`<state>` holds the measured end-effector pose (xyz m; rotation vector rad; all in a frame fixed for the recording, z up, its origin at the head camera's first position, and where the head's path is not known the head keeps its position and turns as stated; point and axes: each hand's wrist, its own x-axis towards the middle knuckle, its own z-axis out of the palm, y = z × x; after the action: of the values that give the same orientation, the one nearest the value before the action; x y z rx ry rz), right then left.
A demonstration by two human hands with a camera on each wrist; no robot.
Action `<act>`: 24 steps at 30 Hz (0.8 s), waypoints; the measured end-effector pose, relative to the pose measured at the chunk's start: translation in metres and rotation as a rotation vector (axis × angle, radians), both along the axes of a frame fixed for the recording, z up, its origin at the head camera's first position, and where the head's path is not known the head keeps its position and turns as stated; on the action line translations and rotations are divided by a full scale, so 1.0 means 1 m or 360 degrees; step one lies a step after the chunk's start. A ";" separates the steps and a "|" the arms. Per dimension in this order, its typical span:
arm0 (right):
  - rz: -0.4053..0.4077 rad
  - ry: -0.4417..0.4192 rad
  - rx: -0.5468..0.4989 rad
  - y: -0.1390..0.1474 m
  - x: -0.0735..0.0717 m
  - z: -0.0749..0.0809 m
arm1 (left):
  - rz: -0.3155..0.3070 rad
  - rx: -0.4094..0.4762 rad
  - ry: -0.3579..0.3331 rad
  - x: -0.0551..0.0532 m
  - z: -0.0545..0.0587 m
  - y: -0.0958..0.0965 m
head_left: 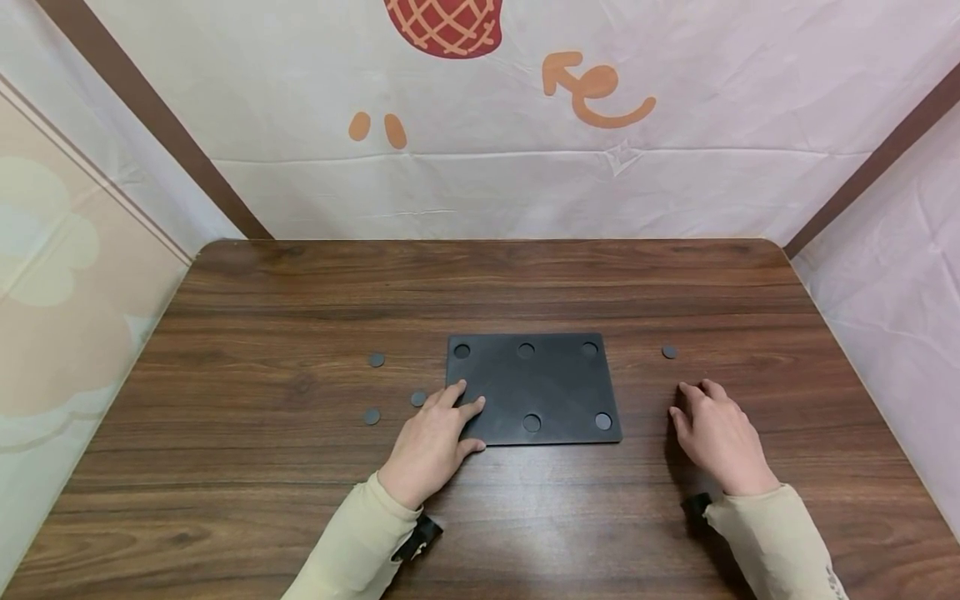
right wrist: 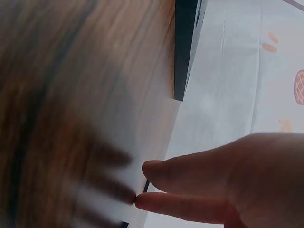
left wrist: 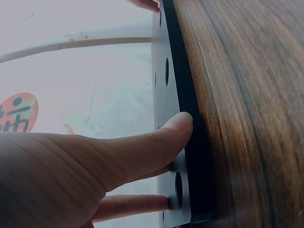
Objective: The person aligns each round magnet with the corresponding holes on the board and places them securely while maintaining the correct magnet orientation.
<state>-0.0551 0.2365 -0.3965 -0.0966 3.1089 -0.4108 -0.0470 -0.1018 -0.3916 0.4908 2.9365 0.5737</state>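
My left hand (head_left: 427, 446) rests on the left end of a flat black board (head_left: 558, 385), its thumb along the near edge and its fingers spread over the top. The board has several round recesses. A grey disc (head_left: 603, 422) sits in the near right one. Off to the board's right, my right hand (head_left: 720, 437) hovers low above the table, fingers loosely bent, with a small dark disc (head_left: 669, 352) just beyond its fingertips. In the right wrist view a gap separates thumb and forefinger; a dark bit (right wrist: 124, 224) below them is too cut off to identify.
Left of the board lie three more discs: a far one (head_left: 377, 360), a near one (head_left: 372, 416) and one beside my left fingers (head_left: 418, 399). The wooden table (head_left: 300, 292) ends at a printed cloth wall (head_left: 487, 196) behind.
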 end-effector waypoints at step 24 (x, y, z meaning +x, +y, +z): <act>0.0034 0.0086 -0.0143 0.011 -0.009 0.000 | -0.0013 0.0017 0.0045 0.001 -0.001 0.000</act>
<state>-0.0636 0.2475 -0.3967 -0.1430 3.1387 -0.5563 -0.0463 -0.1019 -0.3922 0.5158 2.9585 0.5867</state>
